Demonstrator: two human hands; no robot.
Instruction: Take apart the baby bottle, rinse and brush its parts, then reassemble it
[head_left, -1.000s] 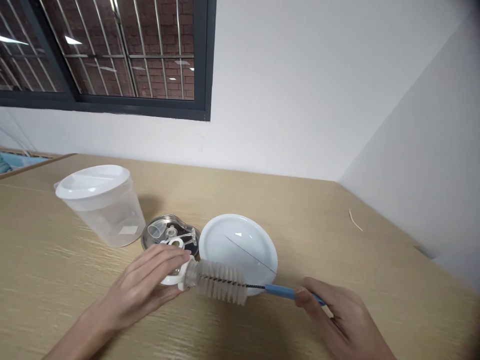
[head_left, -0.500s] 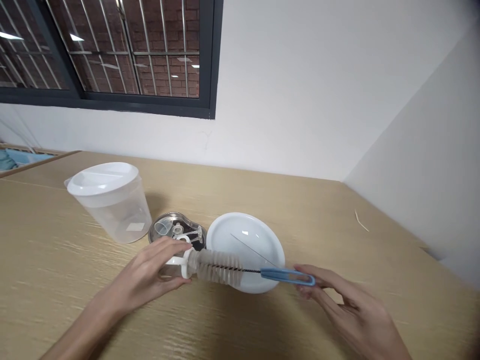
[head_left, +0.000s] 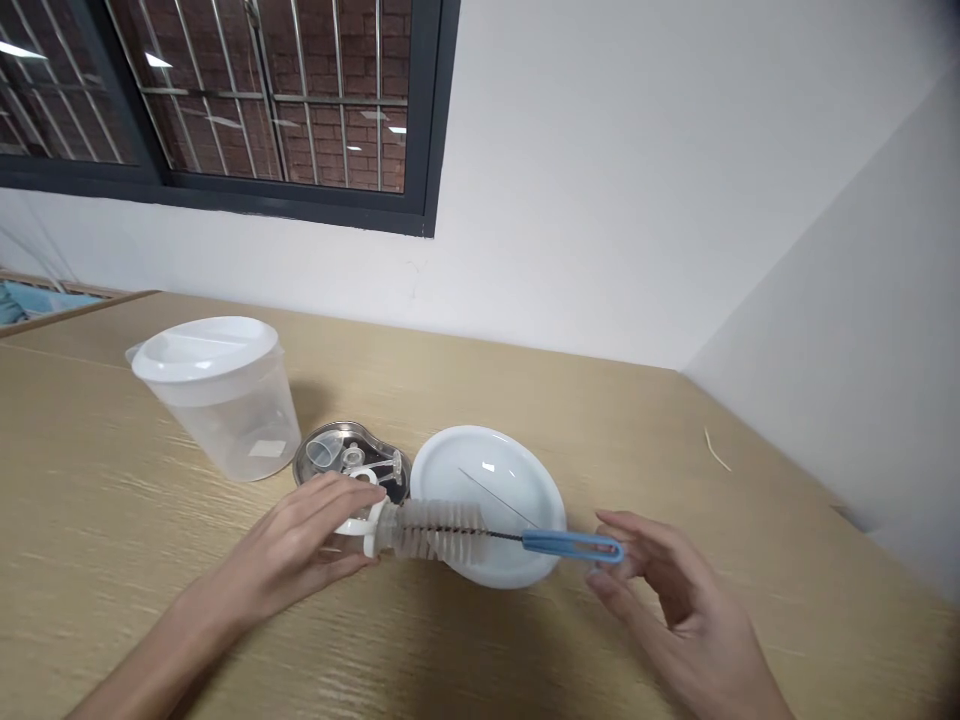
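Brush handle (head_left: pixel 541 542) blue; bristles (head_left: pixel 442 545) whitish. Bowl (head_left: pixel 487 448) plain white. Tray (head_left: pixel 380 449) silver. Jug lid (head_left: pixel 204 352) white. Surface (head_left: pixel 637 440) tan, streaked grain.

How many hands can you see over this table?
2. The left hand grips the bottle at lower left; the right hand is at lower right, by the blue handle of the brush, contact unclear. No other hand shows.

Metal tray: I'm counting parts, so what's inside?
In the metal tray are a clear cup-shaped piece, a small round piece and a clear T-shaped piece. The left hand and held bottle cover its near side, hiding anything there.
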